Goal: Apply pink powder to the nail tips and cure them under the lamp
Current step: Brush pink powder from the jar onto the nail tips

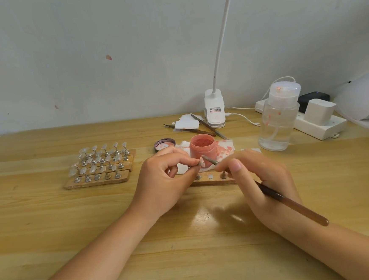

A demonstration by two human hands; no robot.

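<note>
My left hand (168, 178) pinches a small metal stand with a clear nail tip (202, 161) on it, held just in front of the open jar of pink powder (202, 149). My right hand (257, 178) grips a brown-handled brush (294, 206), and the brush's tip touches the nail tip. Under both hands lies a wooden holder strip (213, 178) with round metal sockets. The white curing lamp (363, 101) stands at the far right edge, partly cut off.
Left of my hands, wooden strips (99, 168) carry several clear nail tips on stands. The jar's lid (165, 144), stained tissue (225, 148), two spare brushes (200, 129), a clip desk lamp (214, 108), a clear pump bottle (277, 121) and a power strip (319, 124) sit behind.
</note>
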